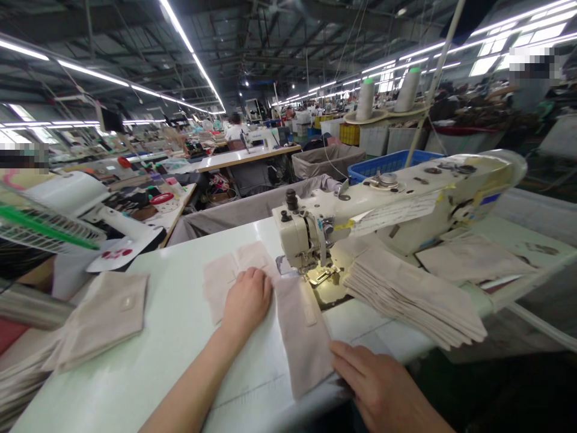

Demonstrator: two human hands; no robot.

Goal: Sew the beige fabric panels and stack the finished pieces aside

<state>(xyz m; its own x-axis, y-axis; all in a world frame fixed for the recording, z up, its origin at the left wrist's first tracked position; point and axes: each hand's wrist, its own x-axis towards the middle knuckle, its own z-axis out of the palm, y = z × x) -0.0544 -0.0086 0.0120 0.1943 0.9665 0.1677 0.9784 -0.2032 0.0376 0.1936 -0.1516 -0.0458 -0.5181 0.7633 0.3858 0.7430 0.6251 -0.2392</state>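
Note:
A beige fabric panel (300,349) with a small lighter strip on it lies lengthwise in front of the sewing machine (297,237). Its far end reaches beside the lit presser foot (321,275). My right hand (376,379) grips the panel's near right edge, thumb hidden. Left of the needle area, my left hand (247,299) rests with curled fingers on another beige fabric piece (219,279), which lies flat on the table; its fingertips are partly hidden. Whether the two pieces are joined I cannot tell.
Right of the needle fans a stack of beige pieces (410,294), with another beige piece (473,258) behind it. Folded beige fabric (108,313) lies at the table's left. A fan (49,222) stands far left; a blue basket (396,161) sits behind the machine.

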